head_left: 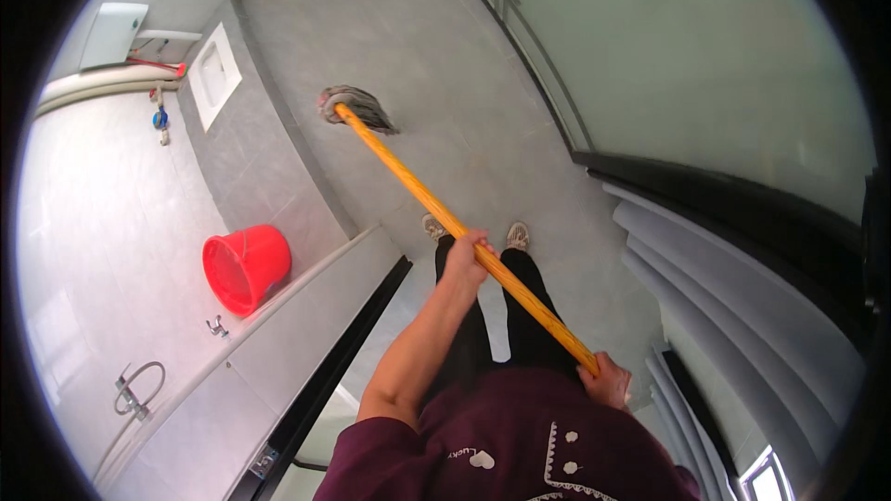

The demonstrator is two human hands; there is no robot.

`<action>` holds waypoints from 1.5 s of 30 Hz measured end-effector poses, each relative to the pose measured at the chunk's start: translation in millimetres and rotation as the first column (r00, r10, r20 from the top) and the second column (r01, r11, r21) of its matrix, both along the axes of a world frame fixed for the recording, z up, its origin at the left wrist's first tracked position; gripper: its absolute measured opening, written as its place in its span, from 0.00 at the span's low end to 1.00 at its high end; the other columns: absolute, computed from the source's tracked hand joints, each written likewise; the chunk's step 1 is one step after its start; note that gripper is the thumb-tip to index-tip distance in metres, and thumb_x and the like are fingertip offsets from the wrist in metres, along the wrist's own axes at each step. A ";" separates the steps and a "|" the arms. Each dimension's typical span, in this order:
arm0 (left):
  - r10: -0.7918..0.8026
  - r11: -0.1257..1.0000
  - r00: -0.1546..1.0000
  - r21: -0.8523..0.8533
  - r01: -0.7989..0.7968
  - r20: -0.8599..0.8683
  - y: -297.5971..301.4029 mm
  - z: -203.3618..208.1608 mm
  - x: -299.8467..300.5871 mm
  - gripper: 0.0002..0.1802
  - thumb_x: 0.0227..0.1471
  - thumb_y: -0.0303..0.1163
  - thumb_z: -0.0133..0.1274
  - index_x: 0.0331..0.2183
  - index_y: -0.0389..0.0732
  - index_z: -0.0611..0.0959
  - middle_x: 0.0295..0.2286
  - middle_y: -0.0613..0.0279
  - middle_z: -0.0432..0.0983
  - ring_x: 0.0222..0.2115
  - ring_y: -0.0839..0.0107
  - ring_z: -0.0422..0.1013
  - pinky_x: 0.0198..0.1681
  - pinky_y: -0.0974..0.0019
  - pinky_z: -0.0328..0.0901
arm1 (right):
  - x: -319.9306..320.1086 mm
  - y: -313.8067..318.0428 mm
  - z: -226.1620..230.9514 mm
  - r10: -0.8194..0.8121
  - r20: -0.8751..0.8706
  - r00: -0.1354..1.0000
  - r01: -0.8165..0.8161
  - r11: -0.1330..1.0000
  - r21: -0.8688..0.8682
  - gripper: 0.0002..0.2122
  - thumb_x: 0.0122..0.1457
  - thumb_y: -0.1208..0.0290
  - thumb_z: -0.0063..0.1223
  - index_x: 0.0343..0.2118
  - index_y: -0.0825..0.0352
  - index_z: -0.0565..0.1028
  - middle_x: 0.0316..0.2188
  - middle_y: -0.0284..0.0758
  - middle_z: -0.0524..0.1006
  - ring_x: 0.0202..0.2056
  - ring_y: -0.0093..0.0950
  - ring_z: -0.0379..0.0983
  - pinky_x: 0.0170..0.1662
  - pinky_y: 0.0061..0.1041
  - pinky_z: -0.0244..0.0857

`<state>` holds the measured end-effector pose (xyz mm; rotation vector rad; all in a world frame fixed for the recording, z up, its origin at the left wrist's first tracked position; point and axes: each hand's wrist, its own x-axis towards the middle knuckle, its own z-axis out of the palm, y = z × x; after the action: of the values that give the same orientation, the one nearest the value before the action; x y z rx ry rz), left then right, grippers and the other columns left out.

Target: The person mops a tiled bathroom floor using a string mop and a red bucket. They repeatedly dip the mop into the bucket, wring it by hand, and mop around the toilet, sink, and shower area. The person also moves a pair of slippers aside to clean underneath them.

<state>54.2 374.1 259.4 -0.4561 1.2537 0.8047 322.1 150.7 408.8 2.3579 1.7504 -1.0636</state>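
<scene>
A mop with a yellow wooden handle slants across the view, from my right side up to the far left. Its grey string head lies on the grey tiled floor. Around the middle of the handle my left hand is closed. Close to my body, my right hand grips the handle near its end. My shoes stand on the floor on either side of the handle.
At the left, a red bucket sits by the wall near a tap. A white squat toilet is set in a raised step. Along the right run a frosted glass partition and a grey curtain.
</scene>
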 end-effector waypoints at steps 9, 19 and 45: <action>-0.044 0.996 0.937 -0.055 0.067 0.346 -26.2 39.1 80.2 0.08 0.51 0.26 0.55 0.26 0.42 0.71 0.22 0.64 0.67 0.25 0.68 0.67 0.38 0.56 0.70 | 78.3 -69.3 35.1 -0.010 0.314 0.950 0.131 0.921 -0.366 0.14 0.47 0.60 0.62 0.33 0.61 0.73 0.20 0.43 0.76 0.23 0.44 0.74 0.29 0.43 0.66; -0.208 0.973 0.898 -0.010 0.230 0.389 -8.5 -45.9 46.7 0.07 0.51 0.26 0.58 0.27 0.40 0.74 0.24 0.63 0.68 0.26 0.68 0.68 0.34 0.58 0.71 | 7.1 29.6 62.8 -0.023 -0.023 0.999 -0.001 0.686 -0.728 0.15 0.54 0.62 0.58 0.43 0.63 0.74 0.31 0.40 0.79 0.33 0.35 0.77 0.41 0.34 0.68; -0.702 0.700 0.355 0.691 0.181 0.617 20.5 -134.0 -2.6 0.22 0.58 0.42 0.53 0.48 0.37 0.75 0.43 0.58 0.77 0.41 0.72 0.73 0.47 0.68 0.68 | -149.7 396.1 -392.7 -0.717 -0.227 0.659 0.160 0.429 -0.889 0.10 0.54 0.76 0.59 0.35 0.63 0.67 0.17 0.28 0.67 0.13 0.17 0.61 0.15 0.21 0.60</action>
<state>51.5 394.6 125.4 0.0189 0.1058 0.2598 172.4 546.8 16.1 1.9161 0.2359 -2.2565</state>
